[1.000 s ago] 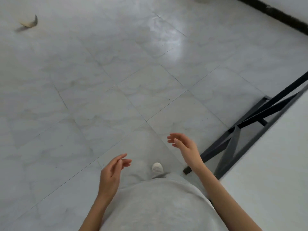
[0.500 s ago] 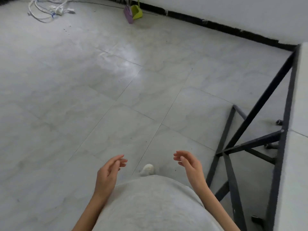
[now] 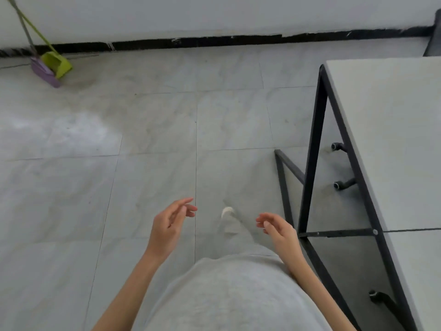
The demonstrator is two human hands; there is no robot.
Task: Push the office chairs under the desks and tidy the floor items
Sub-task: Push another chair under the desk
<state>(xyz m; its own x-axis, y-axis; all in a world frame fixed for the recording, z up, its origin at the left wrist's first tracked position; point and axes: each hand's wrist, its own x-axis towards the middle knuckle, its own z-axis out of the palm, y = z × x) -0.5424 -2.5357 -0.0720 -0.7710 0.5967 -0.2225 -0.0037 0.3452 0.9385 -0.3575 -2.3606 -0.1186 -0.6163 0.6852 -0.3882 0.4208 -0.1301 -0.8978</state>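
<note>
The broom point(image 3: 45, 70) and dustpan point(image 3: 58, 63) have just swung into your view, leaning at the wall well ahead-left; chair casters point(image 3: 338, 185) sit under the desk point(image 3: 391, 130). Your left hand point(image 3: 167, 225) and right hand point(image 3: 279, 230) hang loosely spread, empty, so the floor items look like your next stop

Office, sparsely furnished. Evidence: grey flat-top desk point(image 3: 391, 139) on a black steel frame point(image 3: 312, 149) with diagonal braces, at right. Black caster wheels point(image 3: 338, 185) show under the desk, so a rolling chair base sits there; the chair itself is hidden by the top. Floor point(image 3: 155, 130) is large pale marble-look tile, bare. Plain white wall point(image 3: 214, 15) with black skirting point(image 3: 229, 40). Green dustpan point(image 3: 58, 63) and purple broom point(image 3: 45, 72) lean at the wall, far left. Dark shape point(image 3: 433, 37) at the top-right corner is possibly another chair back, too cropped to confirm.
</note>
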